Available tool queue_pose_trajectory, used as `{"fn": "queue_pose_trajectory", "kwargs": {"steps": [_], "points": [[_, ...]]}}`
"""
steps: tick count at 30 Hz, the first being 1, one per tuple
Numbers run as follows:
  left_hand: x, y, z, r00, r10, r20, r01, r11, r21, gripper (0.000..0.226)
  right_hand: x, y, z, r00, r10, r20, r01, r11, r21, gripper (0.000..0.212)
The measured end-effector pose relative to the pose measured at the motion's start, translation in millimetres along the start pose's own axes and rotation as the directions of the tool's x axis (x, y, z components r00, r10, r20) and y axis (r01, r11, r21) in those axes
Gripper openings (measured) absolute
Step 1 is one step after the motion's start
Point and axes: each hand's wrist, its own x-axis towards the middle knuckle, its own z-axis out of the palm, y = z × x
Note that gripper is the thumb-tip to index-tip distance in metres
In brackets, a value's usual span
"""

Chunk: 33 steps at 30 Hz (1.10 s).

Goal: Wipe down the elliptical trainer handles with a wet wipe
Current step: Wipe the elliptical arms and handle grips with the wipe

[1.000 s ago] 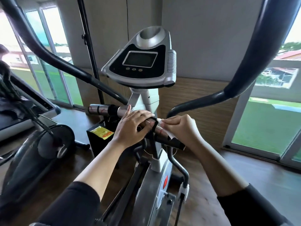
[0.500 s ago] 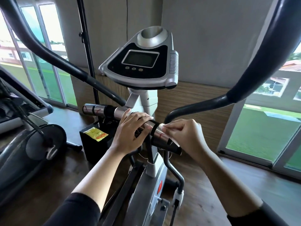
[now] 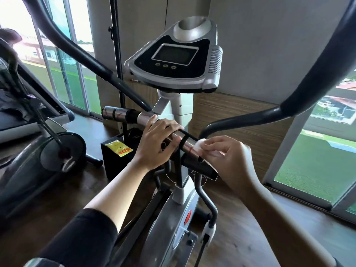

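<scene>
Head view: the left hand (image 3: 157, 144) curls over the top of the fixed chrome handlebar (image 3: 189, 146) of the elliptical trainer (image 3: 173, 218), fingers wrapped round the bar just left of the centre post. The right hand (image 3: 229, 157) pinches a white wet wipe (image 3: 199, 146) between thumb and fingers and presses it against the right section of the same bar, beside a black band. The bar's left end (image 3: 115, 113) reaches away to the left, bare. Above and farther off sits the console (image 3: 177, 60) with its grey screen. Two dark swing arms (image 3: 308, 78) rise on either side. A black box with a yellow label (image 3: 118, 148) stands on the wooden floor to the left.
</scene>
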Motion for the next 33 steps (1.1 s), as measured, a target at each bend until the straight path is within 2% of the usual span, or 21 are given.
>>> {"fn": "queue_pose_trajectory", "kwargs": {"steps": [7,12,17,23,28,33], "points": [[0.1,-4.7,3.2,0.998,0.041,-0.051,-0.041,0.999,0.001,0.037,14.0,-11.8,20.6,0.999,-0.038,0.007,0.038,0.998,-0.041,0.013],[-2.0,-7.7,3.9,0.996,0.053,-0.066,-0.053,0.999,-0.009,0.039,-7.4,-3.7,10.5,0.997,-0.066,-0.039,0.058,0.981,-0.183,0.015],[-2.8,-11.6,6.5,0.991,0.078,-0.11,-0.08,0.997,-0.012,0.036,-3.0,-19.2,22.0,0.994,-0.098,-0.048,0.083,0.965,-0.248,0.019],[-3.0,-11.6,9.0,0.981,0.1,-0.168,-0.106,0.994,-0.026,0.036,-17.8,-12.7,23.5,0.969,-0.228,-0.094,0.189,0.93,-0.316,0.019],[-2.3,-19.3,15.8,0.964,0.14,-0.227,-0.148,0.989,-0.022,0.039,-22.0,-5.0,29.3,0.903,-0.424,-0.067,0.354,0.824,-0.442,0.012],[-2.1,-24.9,24.9,0.942,0.151,-0.3,-0.162,0.987,-0.011,0.039,-19.8,11.2,34.1,0.767,-0.635,0.092,0.563,0.597,-0.572,0.013]]}}
